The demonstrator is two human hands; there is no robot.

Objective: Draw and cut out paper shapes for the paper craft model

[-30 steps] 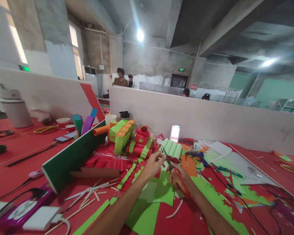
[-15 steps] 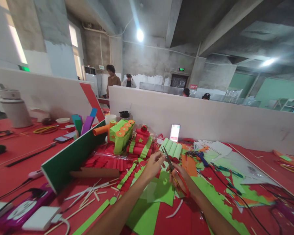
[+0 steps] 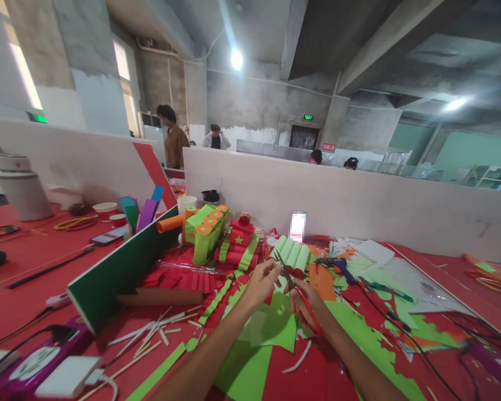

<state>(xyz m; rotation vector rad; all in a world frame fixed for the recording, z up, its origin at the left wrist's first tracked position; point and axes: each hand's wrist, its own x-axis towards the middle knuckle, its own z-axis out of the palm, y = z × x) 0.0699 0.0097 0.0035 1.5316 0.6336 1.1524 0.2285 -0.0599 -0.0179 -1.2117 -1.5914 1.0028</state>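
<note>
My right hand (image 3: 307, 305) is wrapped round a pair of scissors (image 3: 285, 272) with red handles. Their dark blades point up and away, towards the fingertips of my left hand (image 3: 264, 279). That hand is closed in a pinch beside the blades; whatever is between its fingers is too small to make out. Beneath both hands lie light green sheets (image 3: 281, 326) over a red surface. Just beyond the blades stand several pale green paper rolls (image 3: 294, 253) side by side. A red paper roll bundle (image 3: 237, 242) with green bands and a star sits to their left.
A green and orange paper model (image 3: 209, 228) stands by a dark green board (image 3: 121, 273). On the right lie a blue glue gun (image 3: 344, 266) with its cord and paper scraps. Thin sticks (image 3: 150, 337) and a purple power strip (image 3: 37, 356) are at left. A white partition (image 3: 359, 206) runs behind.
Both hands keep nearly the same place; the scissors have turned slightly in my right hand. The view has shifted a little, and a person in brown behind the partition has moved left.
</note>
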